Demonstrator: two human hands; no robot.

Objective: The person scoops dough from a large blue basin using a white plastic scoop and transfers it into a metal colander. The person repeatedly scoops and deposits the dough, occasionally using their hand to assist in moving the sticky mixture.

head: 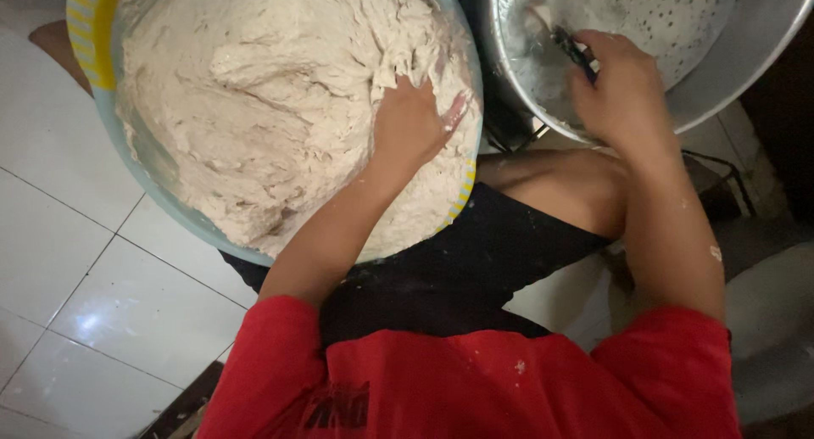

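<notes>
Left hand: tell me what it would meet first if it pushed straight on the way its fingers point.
The left hand already has its fingers in the pale, sticky dough mass filling the clear plastic bowl; going on, it likely meets only more dough.

Pale beige dough (263, 108) in a yellow-striped, light-blue bowl (89, 32); silver perforated pan (746, 40); red shirt (475, 380).

glossy white floor tiles (76, 261), perhaps dim room
</notes>
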